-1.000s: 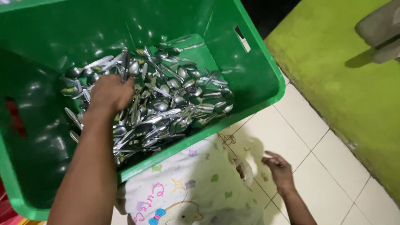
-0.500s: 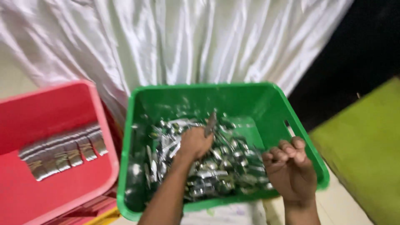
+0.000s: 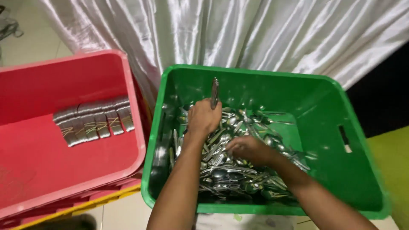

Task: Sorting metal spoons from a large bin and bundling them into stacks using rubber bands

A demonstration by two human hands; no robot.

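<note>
- Now both hands down inside green plastic crate (image 3: 324, 127), right of centre, rectangular, with slot handle cut in right wall.
- Left hand (image 3: 203, 118) closed in a fist near crate's back-left area, fingers pressed together around a bunch of spoon handles (image 3: 214, 91); handles stick up above the knuckles, upright, slightly tilted.
- Right hand (image 3: 249, 149) lying palm-down on loose pile of metal spoons (image 3: 238, 174); fingers curled into the pile, tips buried, so grip on any single spoon impossible to tell.
- Spoon pile covering most of crate floor, heaped toward centre and front; bare green floor visible at back right.
- Red plastic crate (image 3: 128, 106) just beside green crate on left, walls touching or nearly so; exact contact not clear.
- Inside red crate: row of bundled cutlery (image 3: 93, 121), silver, laid side by side in a slightly curved line near the back, each bundle bound with a thin yellowish band.
- Yellow crate edge (image 3: 106, 200) showing under red crate, stacked beneath.
- White satin cloth (image 3: 255, 34) hanging in folds behind both crates.
- Yellow-green surface (image 3: 394, 157) at right edge.
- No labels or signs discernible on either crate.
</note>
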